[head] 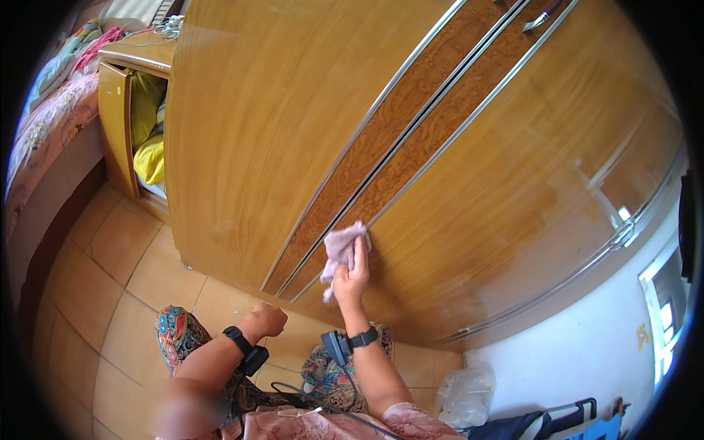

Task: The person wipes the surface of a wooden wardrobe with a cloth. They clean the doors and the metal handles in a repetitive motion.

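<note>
A pink cloth (344, 247) is in my right hand (352, 278), pressed against the lower part of a wooden wardrobe door (473, 220), over its silver trim and burl-patterned strip. My left hand (268, 320) is closed in a loose fist above my knee, away from the wardrobe, and nothing shows in it. Both wrists wear black straps with small boxes. High on the dark strip, at the top right, is a handle (542, 19) with a metal end.
At the left, a bedside cabinet (118, 132) has its door ajar, with a yellow bag (149, 159) inside, beside a bed (55, 126). A clear plastic bag (467, 393) lies near the white wall at the lower right. A dark cable crosses my lap.
</note>
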The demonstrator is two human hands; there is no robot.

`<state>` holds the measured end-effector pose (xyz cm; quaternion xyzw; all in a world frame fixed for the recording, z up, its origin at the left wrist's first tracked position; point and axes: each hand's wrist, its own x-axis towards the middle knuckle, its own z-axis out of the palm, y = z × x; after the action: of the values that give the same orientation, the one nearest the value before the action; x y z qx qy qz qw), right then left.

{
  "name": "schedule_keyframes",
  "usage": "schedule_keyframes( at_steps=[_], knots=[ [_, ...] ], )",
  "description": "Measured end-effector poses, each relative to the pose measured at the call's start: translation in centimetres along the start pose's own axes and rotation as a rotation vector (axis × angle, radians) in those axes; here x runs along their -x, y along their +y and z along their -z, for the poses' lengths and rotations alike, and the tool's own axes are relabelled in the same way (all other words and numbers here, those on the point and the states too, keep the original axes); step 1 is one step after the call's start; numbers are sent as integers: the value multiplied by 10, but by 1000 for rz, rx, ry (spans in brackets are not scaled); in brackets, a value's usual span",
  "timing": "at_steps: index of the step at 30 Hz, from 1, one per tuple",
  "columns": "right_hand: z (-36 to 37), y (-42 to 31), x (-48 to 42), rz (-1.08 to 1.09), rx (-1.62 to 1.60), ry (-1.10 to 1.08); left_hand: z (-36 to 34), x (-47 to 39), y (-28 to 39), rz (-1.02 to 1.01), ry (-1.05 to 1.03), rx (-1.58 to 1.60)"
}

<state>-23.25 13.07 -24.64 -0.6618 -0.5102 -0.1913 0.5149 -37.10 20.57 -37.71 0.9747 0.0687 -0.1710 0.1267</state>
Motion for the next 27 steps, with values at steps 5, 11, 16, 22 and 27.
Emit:
schedule_keyframes(
  at_steps=[5, 11, 16, 22, 27],
  knots=[
    [-6, -38, -65, 95, 70, -19, -5, -4, 1, -17, 11, 30],
    [4, -58, -122, 116, -241, 105, -5, -5, 3, -26, -25, 24],
    [8, -70, -142, 111, -356, 105, -6, -2, 6, -37, -9, 26],
    [-14, -28, -45, 0, -91, -59, 1, 2, 10, -46, 30, 29],
    [-21, -33, -43, 6, -38, -10, -1, 0, 6, -45, 51, 46]
  ],
)
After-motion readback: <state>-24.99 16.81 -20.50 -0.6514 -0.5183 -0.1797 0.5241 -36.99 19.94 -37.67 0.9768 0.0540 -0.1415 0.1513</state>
